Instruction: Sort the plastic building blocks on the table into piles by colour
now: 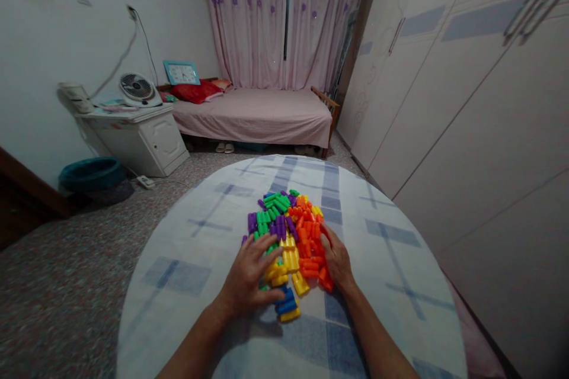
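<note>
A heap of small plastic pegs (291,231) in green, purple, orange, yellow and blue lies in the middle of a round table (186,260) covered by a white and blue checked cloth. My left hand (249,278) rests on the near left side of the heap, fingers spread over yellow and blue pegs. My right hand (336,260) presses against the heap's right side, fingers curled along the orange pegs. Neither hand lifts a peg.
A bed (262,112) with a pink cover stands against the curtained far wall. A white cabinet (142,136) with a small fan (137,89) is at the left, a teal basin (91,173) on the floor beside it. White wardrobe doors (466,118) line the right.
</note>
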Action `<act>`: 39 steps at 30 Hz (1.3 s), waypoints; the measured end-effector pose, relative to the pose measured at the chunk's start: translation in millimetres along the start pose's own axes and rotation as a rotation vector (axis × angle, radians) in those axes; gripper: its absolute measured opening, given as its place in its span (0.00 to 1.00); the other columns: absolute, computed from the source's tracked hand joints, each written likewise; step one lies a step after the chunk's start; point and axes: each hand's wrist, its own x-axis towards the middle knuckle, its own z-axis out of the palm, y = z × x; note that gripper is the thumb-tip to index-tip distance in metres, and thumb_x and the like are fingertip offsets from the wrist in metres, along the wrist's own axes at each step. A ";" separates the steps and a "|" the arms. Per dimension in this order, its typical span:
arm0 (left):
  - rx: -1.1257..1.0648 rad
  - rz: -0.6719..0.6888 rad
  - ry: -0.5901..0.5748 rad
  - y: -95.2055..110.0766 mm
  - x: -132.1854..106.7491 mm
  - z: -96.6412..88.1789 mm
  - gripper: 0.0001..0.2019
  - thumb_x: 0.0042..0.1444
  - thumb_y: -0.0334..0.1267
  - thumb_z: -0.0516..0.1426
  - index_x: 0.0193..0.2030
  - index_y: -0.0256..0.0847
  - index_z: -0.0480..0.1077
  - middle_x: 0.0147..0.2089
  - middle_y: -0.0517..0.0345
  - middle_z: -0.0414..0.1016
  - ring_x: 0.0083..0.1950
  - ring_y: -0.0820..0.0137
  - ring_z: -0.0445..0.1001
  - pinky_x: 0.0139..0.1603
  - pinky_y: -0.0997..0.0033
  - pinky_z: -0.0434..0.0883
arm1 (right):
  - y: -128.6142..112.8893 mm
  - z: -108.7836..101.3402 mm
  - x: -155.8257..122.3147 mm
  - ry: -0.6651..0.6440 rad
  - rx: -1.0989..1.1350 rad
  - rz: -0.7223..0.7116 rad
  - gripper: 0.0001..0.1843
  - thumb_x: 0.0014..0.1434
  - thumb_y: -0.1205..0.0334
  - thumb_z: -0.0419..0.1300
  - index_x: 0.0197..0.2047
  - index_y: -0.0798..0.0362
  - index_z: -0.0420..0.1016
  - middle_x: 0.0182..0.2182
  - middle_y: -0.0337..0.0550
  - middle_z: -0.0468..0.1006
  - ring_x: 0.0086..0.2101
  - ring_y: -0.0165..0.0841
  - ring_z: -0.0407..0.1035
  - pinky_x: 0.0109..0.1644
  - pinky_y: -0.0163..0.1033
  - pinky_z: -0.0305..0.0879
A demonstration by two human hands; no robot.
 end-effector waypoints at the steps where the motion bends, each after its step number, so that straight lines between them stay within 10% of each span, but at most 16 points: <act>1: 0.007 0.088 -0.099 7.8 -1.0 -4.2 0.40 0.48 0.63 0.58 0.65 0.49 0.60 0.68 0.47 0.57 0.68 0.51 0.56 0.69 0.42 0.48 | -0.7 -0.8 0.3 -0.001 0.003 0.004 0.32 0.64 0.45 0.43 0.60 0.57 0.68 0.59 0.50 0.68 0.58 0.39 0.62 0.67 0.48 0.52; 6: 0.073 0.184 -0.348 21.0 -10.5 -2.3 0.49 0.44 0.67 0.59 0.70 0.51 0.50 0.70 0.44 0.51 0.69 0.47 0.53 0.66 0.37 0.49 | -4.6 -1.6 0.6 0.007 -0.005 0.009 0.34 0.63 0.44 0.42 0.59 0.60 0.68 0.58 0.52 0.68 0.58 0.40 0.62 0.66 0.49 0.52; 30: 0.139 0.119 0.251 14.8 13.4 47.1 0.17 0.52 0.43 0.59 0.48 0.40 0.71 0.58 0.41 0.67 0.53 0.61 0.72 0.47 0.66 0.73 | 0.4 -3.7 1.6 0.021 -0.004 0.018 0.30 0.61 0.48 0.45 0.55 0.60 0.71 0.54 0.52 0.73 0.53 0.41 0.68 0.61 0.50 0.60; 36: 0.188 0.049 0.351 13.9 74.7 14.1 0.20 0.57 0.45 0.57 0.55 0.41 0.68 0.58 0.44 0.66 0.57 0.63 0.70 0.53 0.68 0.72 | 4.2 -1.0 2.2 0.031 0.005 -0.011 0.28 0.61 0.51 0.45 0.55 0.59 0.71 0.54 0.51 0.73 0.53 0.40 0.68 0.61 0.50 0.60; 39: 0.266 -0.071 0.222 9.0 124.5 2.7 0.20 0.57 0.47 0.57 0.56 0.45 0.68 0.60 0.47 0.64 0.56 0.62 0.70 0.53 0.66 0.72 | 5.9 -0.2 2.2 0.045 -0.003 -0.011 0.27 0.60 0.52 0.45 0.55 0.58 0.72 0.54 0.51 0.73 0.53 0.40 0.68 0.62 0.50 0.60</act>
